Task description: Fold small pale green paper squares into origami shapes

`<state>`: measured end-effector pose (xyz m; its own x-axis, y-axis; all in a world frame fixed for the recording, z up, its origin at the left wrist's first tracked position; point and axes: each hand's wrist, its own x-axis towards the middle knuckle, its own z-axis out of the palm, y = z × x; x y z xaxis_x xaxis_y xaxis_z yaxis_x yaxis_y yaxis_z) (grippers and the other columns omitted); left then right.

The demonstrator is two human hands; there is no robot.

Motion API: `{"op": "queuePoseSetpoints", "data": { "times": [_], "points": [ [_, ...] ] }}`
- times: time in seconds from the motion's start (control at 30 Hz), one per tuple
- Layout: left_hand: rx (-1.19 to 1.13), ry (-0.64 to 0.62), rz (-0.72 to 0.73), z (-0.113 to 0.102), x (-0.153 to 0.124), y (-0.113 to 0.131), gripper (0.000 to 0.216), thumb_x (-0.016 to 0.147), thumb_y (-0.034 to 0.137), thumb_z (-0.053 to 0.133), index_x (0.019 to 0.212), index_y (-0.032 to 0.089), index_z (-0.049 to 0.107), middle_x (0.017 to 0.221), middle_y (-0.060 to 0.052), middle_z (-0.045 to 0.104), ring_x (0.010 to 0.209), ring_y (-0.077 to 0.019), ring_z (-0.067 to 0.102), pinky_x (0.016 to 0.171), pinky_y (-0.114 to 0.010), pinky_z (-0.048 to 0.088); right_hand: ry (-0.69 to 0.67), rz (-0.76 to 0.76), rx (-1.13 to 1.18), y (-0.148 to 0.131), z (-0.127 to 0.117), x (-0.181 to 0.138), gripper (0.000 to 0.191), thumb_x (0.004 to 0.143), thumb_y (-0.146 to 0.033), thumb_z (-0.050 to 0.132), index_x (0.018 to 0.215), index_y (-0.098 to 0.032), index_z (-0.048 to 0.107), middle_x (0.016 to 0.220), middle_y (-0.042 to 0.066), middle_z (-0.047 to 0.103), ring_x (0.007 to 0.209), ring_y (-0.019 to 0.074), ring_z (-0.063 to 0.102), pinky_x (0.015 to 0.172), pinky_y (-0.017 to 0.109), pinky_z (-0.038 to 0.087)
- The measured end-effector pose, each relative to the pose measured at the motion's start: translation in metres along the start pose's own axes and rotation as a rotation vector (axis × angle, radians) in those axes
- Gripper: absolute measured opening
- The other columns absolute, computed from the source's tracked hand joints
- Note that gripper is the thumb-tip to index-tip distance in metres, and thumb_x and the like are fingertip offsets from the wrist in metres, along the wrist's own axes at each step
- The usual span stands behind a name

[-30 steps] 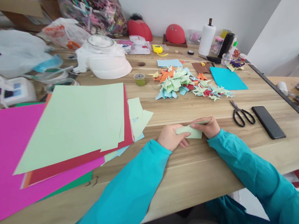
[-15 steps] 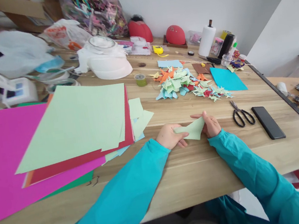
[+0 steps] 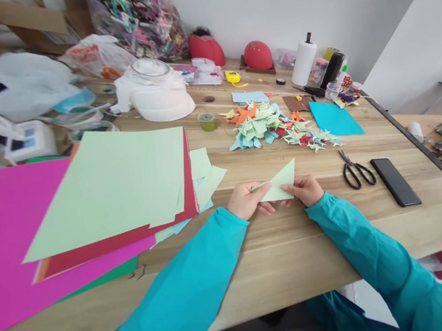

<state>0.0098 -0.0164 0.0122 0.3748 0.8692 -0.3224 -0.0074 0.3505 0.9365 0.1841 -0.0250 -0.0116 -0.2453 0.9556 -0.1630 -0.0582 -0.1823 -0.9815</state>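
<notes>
Both of my hands hold a small pale green paper triangle just above the wooden table. My left hand pinches its left corner with fingers closed. At the lower right edge of the triangle, my right hand grips with fingers closed. The triangle's tip points up and to the right. Teal sleeves cover both arms.
A stack of large coloured sheets lies at the left. A pile of folded paper shapes sits beyond my hands. Black scissors and a phone lie to the right. A teal sheet, a white bowl and clutter fill the back.
The green paper went from a flat folded strip between my hands to an unfolded triangle held up with its tip raised. My hands stayed in about the same place.
</notes>
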Motion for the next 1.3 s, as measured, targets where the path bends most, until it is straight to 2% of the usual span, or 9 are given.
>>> {"op": "queuePoseSetpoints", "data": {
  "times": [0.17,0.23,0.3,0.37,0.6,0.73,0.9,1.17,1.3],
  "points": [
    [-0.055,0.044,-0.026,0.0,0.001,-0.001,0.041,0.07,0.049,0.054,0.073,0.009,0.059,0.055,-0.006,0.063,0.044,-0.0171,0.061,0.041,-0.026,0.052,0.039,-0.012,0.002,0.0,0.003,0.0,0.035,0.057,-0.04,0.07,0.077,-0.011,0.067,0.057,0.005,0.067,0.047,0.0159,0.062,0.04,0.023,0.052],
    [-0.069,0.046,-0.013,0.001,0.0,-0.001,0.037,0.063,0.043,0.065,0.075,0.008,0.06,0.057,-0.006,0.065,0.048,-0.0167,0.062,0.045,-0.025,0.054,0.049,-0.014,0.008,0.0,0.003,-0.001,0.034,0.057,-0.04,0.07,0.075,-0.011,0.067,0.056,0.004,0.066,0.046,0.0152,0.062,0.039,0.022,0.051],
    [-0.059,0.039,0.009,0.002,-0.001,0.0,0.037,0.051,0.029,0.076,0.077,0.008,0.061,0.061,-0.006,0.066,0.054,-0.0163,0.063,0.051,-0.024,0.055,0.032,-0.009,0.008,0.0,0.003,-0.001,0.033,0.058,-0.04,0.07,0.074,-0.011,0.067,0.055,0.005,0.066,0.047,0.0151,0.062,0.04,0.022,0.051],
    [-0.041,0.04,0.019,0.003,-0.001,-0.001,0.038,0.045,0.019,0.078,0.077,0.007,0.061,0.06,-0.005,0.066,0.055,-0.0163,0.064,0.053,-0.024,0.056,0.018,-0.006,0.002,-0.001,0.002,-0.001,0.032,0.058,-0.04,0.069,0.072,-0.012,0.067,0.056,0.005,0.067,0.048,0.0154,0.062,0.04,0.022,0.052],
    [-0.003,-0.002,0.0,0.003,-0.001,-0.004,0.032,0.051,0.014,0.074,0.079,0.008,0.06,0.056,-0.004,0.066,0.051,-0.0171,0.064,0.05,-0.026,0.056,0.033,-0.019,0.004,-0.003,0.002,-0.001,0.03,0.056,-0.04,0.071,0.069,-0.013,0.067,0.055,0.003,0.066,0.047,0.0174,0.062,0.04,0.025,0.051],
    [0.001,0.046,0.035,0.006,-0.002,-0.002,0.029,0.053,0.01,0.072,0.079,0.007,0.059,0.052,-0.003,0.064,0.049,-0.0167,0.063,0.048,-0.026,0.055,0.026,-0.001,0.021,-0.004,0.004,-0.001,0.028,0.056,-0.037,0.072,0.071,-0.014,0.066,0.057,0.002,0.066,0.049,0.0165,0.062,0.045,0.027,0.052],
    [0.026,0.084,0.05,0.007,-0.004,0.002,0.024,0.056,0.007,0.069,0.077,0.008,0.058,0.05,-0.002,0.063,0.046,-0.0156,0.062,0.044,-0.024,0.054,0.012,-0.041,-0.027,-0.006,0.01,-0.003,0.032,0.043,-0.024,0.079,0.068,-0.012,0.064,0.054,0.001,0.065,0.047,0.0132,0.059,0.046,0.024,0.05],
    [0.087,0.09,0.098,0.007,-0.005,0.005,0.017,0.058,0.01,0.068,0.072,0.01,0.057,0.048,-0.001,0.063,0.045,-0.0155,0.061,0.045,-0.026,0.053,0.073,-0.045,0.046,-0.005,0.014,-0.004,0.035,0.042,-0.024,0.079,0.071,-0.013,0.063,0.057,0.001,0.066,0.049,0.0129,0.059,0.049,0.026,0.051],
    [0.081,0.096,0.097,0.007,-0.007,0.007,0.018,0.057,0.008,0.068,0.071,0.01,0.057,0.046,-0.001,0.062,0.043,-0.0157,0.06,0.044,-0.026,0.052,0.081,-0.048,0.035,-0.008,0.015,-0.004,0.037,0.041,-0.023,0.079,0.072,-0.013,0.061,0.055,-0.001,0.064,0.044,0.0116,0.056,0.044,0.024,0.048]
  ]
}}
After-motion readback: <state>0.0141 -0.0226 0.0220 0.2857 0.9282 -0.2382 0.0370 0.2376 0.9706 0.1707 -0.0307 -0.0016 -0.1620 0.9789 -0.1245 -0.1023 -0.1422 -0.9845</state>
